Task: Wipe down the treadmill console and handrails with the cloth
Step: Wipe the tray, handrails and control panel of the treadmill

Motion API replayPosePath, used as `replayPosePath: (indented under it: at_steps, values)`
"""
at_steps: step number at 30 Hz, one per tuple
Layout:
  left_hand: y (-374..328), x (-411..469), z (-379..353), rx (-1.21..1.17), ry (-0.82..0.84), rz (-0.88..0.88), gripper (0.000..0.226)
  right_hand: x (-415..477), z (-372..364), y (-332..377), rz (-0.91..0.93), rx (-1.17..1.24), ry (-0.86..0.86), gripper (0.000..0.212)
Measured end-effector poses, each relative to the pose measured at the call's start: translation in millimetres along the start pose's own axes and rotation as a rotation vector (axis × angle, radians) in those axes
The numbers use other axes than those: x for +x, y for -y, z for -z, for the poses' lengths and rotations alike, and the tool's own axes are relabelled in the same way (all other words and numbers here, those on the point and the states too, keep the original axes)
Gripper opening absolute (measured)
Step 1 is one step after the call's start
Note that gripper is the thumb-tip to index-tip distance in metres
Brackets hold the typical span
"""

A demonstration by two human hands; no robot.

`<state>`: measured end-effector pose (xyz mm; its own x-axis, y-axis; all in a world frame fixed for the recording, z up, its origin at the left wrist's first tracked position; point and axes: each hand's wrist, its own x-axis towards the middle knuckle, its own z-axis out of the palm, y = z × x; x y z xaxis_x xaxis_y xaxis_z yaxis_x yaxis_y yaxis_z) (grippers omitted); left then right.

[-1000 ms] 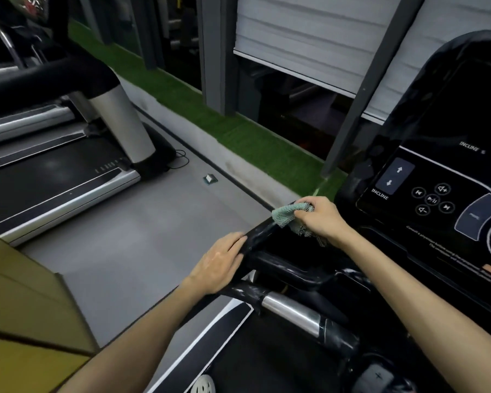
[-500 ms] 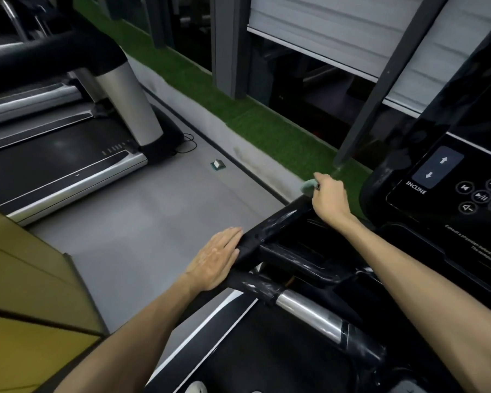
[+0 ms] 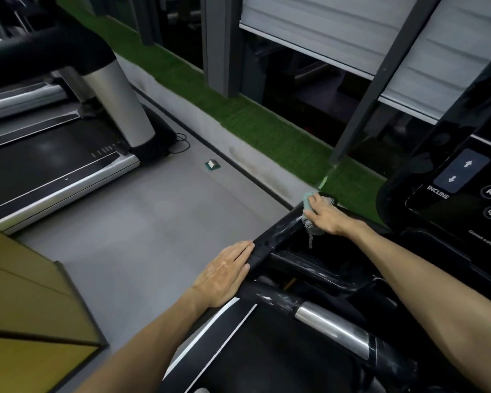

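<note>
Head view.
- Right hand (image 3: 326, 215), centre right of the frame, is holding the teal cloth (image 3: 307, 200) bunched under its fingers and is pressing it onto the upper end of the glossy black handrail (image 3: 278, 232). A grey mesh tail of the cloth is hanging below the palm.
- Left hand (image 3: 224, 275), at frame centre, is lying flat with its fingers straight and together. The fingertips are resting against the lower end of the same handrail, and the hand is gripping nothing.
- Treadmill console (image 3: 451, 211) is filling the right edge. An arrow pad (image 3: 461, 171) is showing up and down arrows, with the white word "INCLINE" (image 3: 438, 192) just beneath it. Round media icons are sitting to its right. The fine white print lower down is too blurred to read.
- A crossbar with a silver sleeve (image 3: 332, 321) is running across the lower right.
- A second treadmill (image 3: 54, 165) is occupying the upper left, with a black cable (image 3: 182, 143) looping on the floor at its base.
- A small teal-edged floor fitting (image 3: 212, 165) is lying on the grey floor, near a green turf strip (image 3: 253, 123).
- A yellow panel (image 3: 26, 307) is showing at the lower left.
</note>
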<state>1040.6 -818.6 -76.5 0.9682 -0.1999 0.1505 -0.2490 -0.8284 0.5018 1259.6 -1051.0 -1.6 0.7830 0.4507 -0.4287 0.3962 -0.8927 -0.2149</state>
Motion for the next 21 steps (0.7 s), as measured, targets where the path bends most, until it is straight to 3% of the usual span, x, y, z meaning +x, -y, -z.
replayPosePath:
  at_steps: [8,17,21]
  values:
    - [1,1,-1,-0.017,0.001,0.038,0.060,6,-4,-5,0.045,-0.031,-0.092,0.050]
    - [-5,1,3,-0.012,-0.001,0.083,0.075,-40,-60,62,0.559,-0.136,-0.058,0.050]
    - [-4,0,3,-0.010,0.025,0.097,0.077,-30,-49,49,0.552,-0.128,-0.009,0.050]
